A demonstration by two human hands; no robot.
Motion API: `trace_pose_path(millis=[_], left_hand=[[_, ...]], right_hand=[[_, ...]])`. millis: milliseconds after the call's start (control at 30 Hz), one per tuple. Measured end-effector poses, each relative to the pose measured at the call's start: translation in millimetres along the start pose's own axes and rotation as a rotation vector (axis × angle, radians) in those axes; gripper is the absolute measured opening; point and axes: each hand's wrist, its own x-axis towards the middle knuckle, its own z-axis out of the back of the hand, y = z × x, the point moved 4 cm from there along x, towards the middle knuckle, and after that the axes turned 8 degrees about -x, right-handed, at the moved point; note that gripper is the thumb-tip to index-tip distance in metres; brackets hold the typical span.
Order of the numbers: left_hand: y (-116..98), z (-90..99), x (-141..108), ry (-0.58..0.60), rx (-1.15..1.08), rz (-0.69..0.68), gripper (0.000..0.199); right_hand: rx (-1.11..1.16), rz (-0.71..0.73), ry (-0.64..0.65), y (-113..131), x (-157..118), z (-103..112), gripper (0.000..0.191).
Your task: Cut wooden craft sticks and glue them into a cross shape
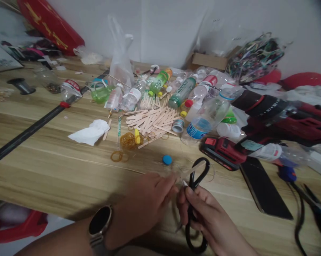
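Observation:
My right hand [209, 209] grips black-handled scissors [194, 209] near their middle, with one handle loop pointing away from me and the other toward me. My left hand [151, 199], with a round dark watch at its wrist, is blurred; its fingers are closed, their tips close to the scissors. What they pinch is too smeared to make out. A pale wooden stick [194, 170] shows just beyond the fingertips, crossing the far handle loop. Thin wire or thread curls on the table around it. A blue bottle cap [167, 159] lies a little beyond my hands.
Beyond lie a heap of craft sticks [155, 121], rubber bands [128, 141], a tissue [91, 132] and several plastic bottles [197, 128]. At right are a red-black cordless drill [277, 121], a phone [265, 188] and dark pliers [319, 213]. A black bar [29, 133] crosses the left side.

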Motion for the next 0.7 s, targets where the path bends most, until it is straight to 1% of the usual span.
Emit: trace_pose_path(millis=[33, 100, 133, 167, 233, 267, 300, 333, 400, 433, 467, 500, 533, 567, 600, 633, 667, 700], left_hand=[[2, 1.2, 1, 0.023, -0.194, 0.100, 0.031], [7, 0.4, 2, 0.117, -0.685, 0.324, 0.033], [8, -0.7, 3, 0.176, -0.923, 0.420, 0.033], [8, -1.2, 4, 0.232, -1.103, 0.479, 0.033], [7, -1.7, 7, 0.304, -1.333, 0.555, 0.031], [6, -3.1, 7, 0.329, -1.400, 0.574, 0.031], [4, -5.6, 7, 0.341, -1.443, 0.594, 0.031], [3, -9.5, 5, 0.349, -1.481, 0.617, 0.032], [-1, -20.0, 1, 0.337, -1.559, 0.681, 0.033], [-2, -25.4, -2, 0.331, -1.593, 0.709, 0.033], [-4, -30.0, -4, 0.322, -1.625, 0.728, 0.033], [-5, -33.1, -5, 0.315, -1.660, 0.738, 0.034], [-5, -34.1, -5, 0.312, -1.680, 0.726, 0.035], [-4, -32.5, -4, 0.312, -1.664, 0.690, 0.036], [-3, -28.5, -1, 0.310, -1.619, 0.636, 0.037], [-1, -22.3, 2, 0.304, -1.504, 0.560, 0.035], [1, -15.1, 7, 0.306, -1.378, 0.482, 0.033], [2, -7.8, 11, 0.298, -1.276, 0.420, 0.030]], right_hand=[[-0.020, 0.053, 0.013, 1, 0, 1, 0.052], [-0.084, 0.115, 0.036, 2, -2, 2, 0.052], [-0.135, 0.136, 0.049, 2, -3, 2, 0.052], [-0.193, 0.159, 0.065, 4, -4, 2, 0.052], [-0.331, 0.254, 0.098, 8, -8, 2, 0.052], [-0.425, 0.341, 0.090, 12, -10, 3, 0.050], [-0.544, 0.458, 0.060, 16, -12, 5, 0.046], [-0.688, 0.595, -0.007, 21, -15, 8, 0.039], [-0.966, 0.859, -0.209, 28, -23, 14, 0.022], [-1.061, 0.949, -0.316, 30, -27, 17, 0.019], [-1.105, 0.995, -0.395, 31, -30, 20, 0.022], [-1.107, 1.011, -0.434, 31, -32, 22, 0.025], [-1.094, 1.009, -0.444, 32, -33, 23, 0.025], [-1.067, 0.991, -0.420, 33, -33, 22, 0.021], [-1.024, 0.944, -0.363, 34, -32, 20, 0.017], [-0.950, 0.854, -0.265, 34, -29, 18, 0.021], [-0.836, 0.708, -0.142, 31, -25, 16, 0.030], [-0.685, 0.517, -0.017, 26, -21, 13, 0.038]])
